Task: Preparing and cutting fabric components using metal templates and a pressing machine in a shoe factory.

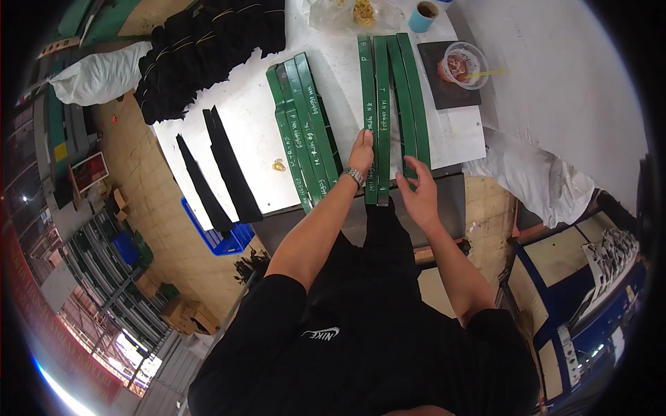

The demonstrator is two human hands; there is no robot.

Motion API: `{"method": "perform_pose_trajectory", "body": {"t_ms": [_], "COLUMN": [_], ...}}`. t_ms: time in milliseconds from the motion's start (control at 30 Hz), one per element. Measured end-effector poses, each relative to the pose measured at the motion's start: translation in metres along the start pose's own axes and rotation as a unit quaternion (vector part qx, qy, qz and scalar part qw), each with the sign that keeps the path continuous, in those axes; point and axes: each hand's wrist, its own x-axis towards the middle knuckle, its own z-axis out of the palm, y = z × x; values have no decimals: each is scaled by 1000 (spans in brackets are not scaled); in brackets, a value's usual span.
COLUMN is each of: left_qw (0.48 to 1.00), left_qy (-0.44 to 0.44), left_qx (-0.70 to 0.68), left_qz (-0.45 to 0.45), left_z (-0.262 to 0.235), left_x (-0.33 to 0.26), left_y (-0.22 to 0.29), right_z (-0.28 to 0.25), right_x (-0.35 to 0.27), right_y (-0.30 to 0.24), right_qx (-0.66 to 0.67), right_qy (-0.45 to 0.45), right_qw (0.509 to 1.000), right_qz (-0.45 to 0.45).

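Several long, narrow green bars with white handwriting stand side by side on the white table. My left hand [360,154], with a metal watch at its wrist, grips the left edge of the leftmost green bar [365,90] of the right-hand group. Close beside it lies another green bar [382,104]. My right hand [420,194] is by the near ends of the two rightmost green bars [415,104], fingers apart and holding nothing. A second group of green bars [305,132] lies left of my left hand. Farther left are two black fabric strips [232,166].
Bundled black fabric [208,48] covers the table's far left. At the far right, a plastic cup with a yellow straw [466,66] stands on a dark board [447,100], near a blue cup [422,19] and a plastic bag [333,15]. Below the table's left edge sits a blue crate [236,239].
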Motion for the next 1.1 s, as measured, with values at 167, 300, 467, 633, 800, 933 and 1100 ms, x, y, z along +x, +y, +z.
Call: {"method": "perform_pose_trajectory", "body": {"t_ms": [167, 300, 467, 633, 800, 933, 1100], "left_qw": [996, 995, 994, 978, 984, 984, 983], "left_qy": [-20, -29, -55, -121, -99, -128, -92], "left_qx": [-75, 91, 97, -144, 23, 95, 146], "left_qz": [-39, -9, -11, -90, -149, -81, -67], "left_z": [15, 13, 13, 20, 23, 12, -3], "left_x": [1, 15, 14, -9, -16, -13, -30], "left_y": [-4, -23, -32, -9, 3, -3, -19], "right_z": [-7, -23, -34, -26, -44, -44, -29], "right_x": [-8, 15, 61, 93, 101, 99, 83], "right_y": [17, 69, 85, 67, 62, 64, 41], "right_qx": [-83, -129, 18, 43, 65, 16, -196], "right_qy": [70, 195, 108, -6, -82, -67, 178], "right_qw": [993, 971, 992, 999, 994, 997, 957], "right_qz": [-55, -57, 61, -12, 20, 36, -119]}}
